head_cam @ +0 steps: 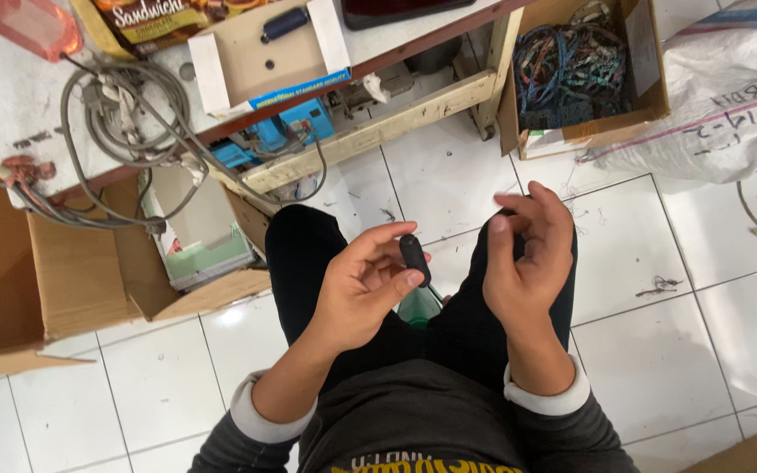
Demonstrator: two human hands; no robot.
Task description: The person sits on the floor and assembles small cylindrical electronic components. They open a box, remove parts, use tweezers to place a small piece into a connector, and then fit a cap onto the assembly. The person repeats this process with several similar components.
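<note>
The black part (414,259), a short rounded piece, stands nearly upright in the left hand (363,293), pinched between the thumb tip and the curled fingers, above the person's lap and the dark trousers. The right hand (527,258) hangs just beside it, half open, fingers bent and loosely gathered, holding nothing that I can make out; whether a thin thread or wire runs between the hands is too fine to tell.

To handle it well, I judge the pinch should stay low on the part so its upper end is free, with the right hand coming in from the side rather than over the top, and both wrists kept close to the body for steadiness. A small smooth piece like this could slip and roll off across the floor.

Under the hands something green (420,308) shows between the knees, mostly hidden. The tiled floor (633,263) is white with dark scuffs and stray threads.

Ahead, the worktop (19,96) carries a coil of grey cable (124,114), an open white carton (265,52) with a blue printed edge and a small dark cylinder inside, and a brown and yellow snack packet (151,17) at the top edge. Below it sit blue boxes (286,131). A large open cardboard box (37,263) stands at the left. At the upper right another cardboard box (580,79) holds tangled blue and dark cords, beside a white woven sack (729,79) with hand-marked writing and a blue and red stripe.
</note>
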